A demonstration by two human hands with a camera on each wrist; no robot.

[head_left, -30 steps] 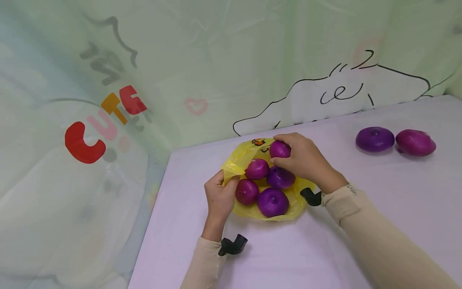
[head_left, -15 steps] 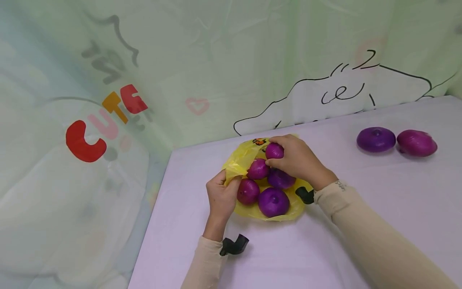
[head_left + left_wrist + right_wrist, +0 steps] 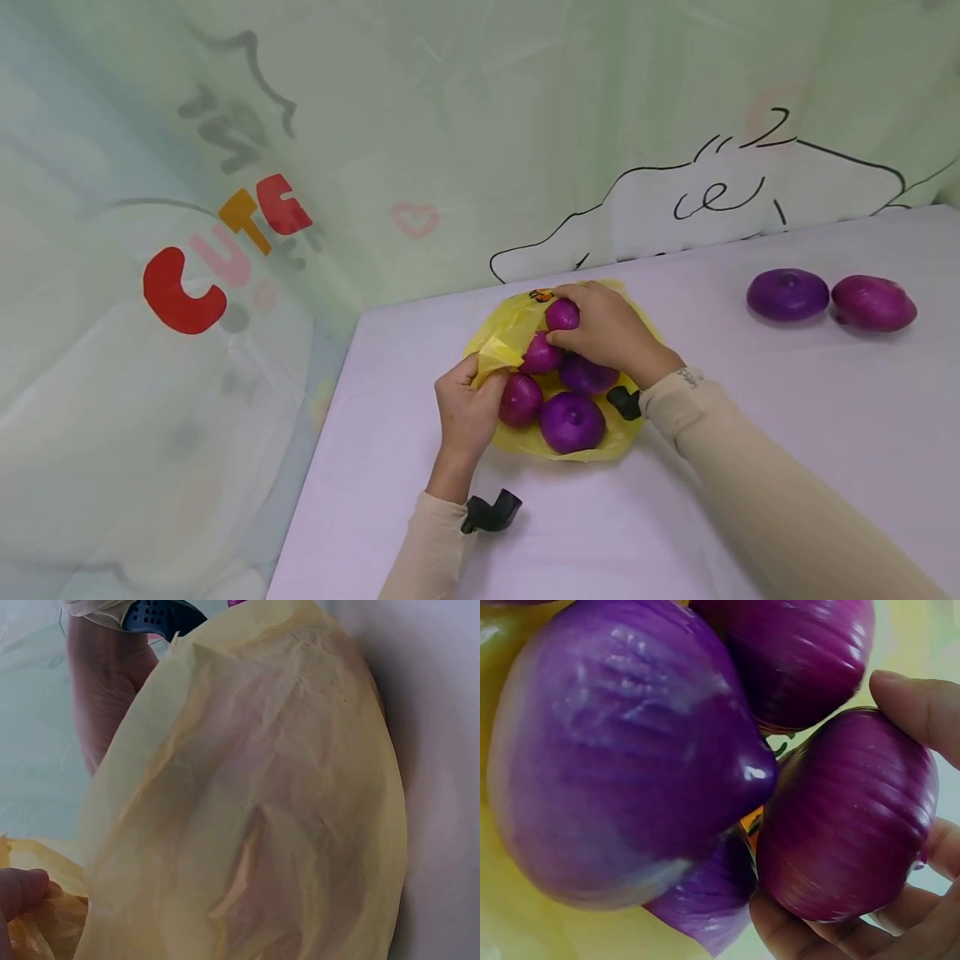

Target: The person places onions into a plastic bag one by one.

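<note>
A yellow plastic bag lies with its mouth spread on the table, and my left hand pinches its left rim. In the left wrist view, the bag's thin wall fills most of the picture. My right hand reaches over the bag and grips a small magenta onion between thumb and fingers. Seen from the right wrist, that onion touches a big purple onion. Several other onions sit in the bag, among them a round purple one in front and a magenta one by my left thumb.
A flat purple onion and a magenta onion lie side by side on the right of the white-covered table. Behind the table hangs a pale green printed curtain. Black wrist mounts jut from both sleeves.
My right hand has shifted left, carrying the magenta onion deeper over the bag, close to the other magenta onion. My left hand keeps its hold on the rim.
</note>
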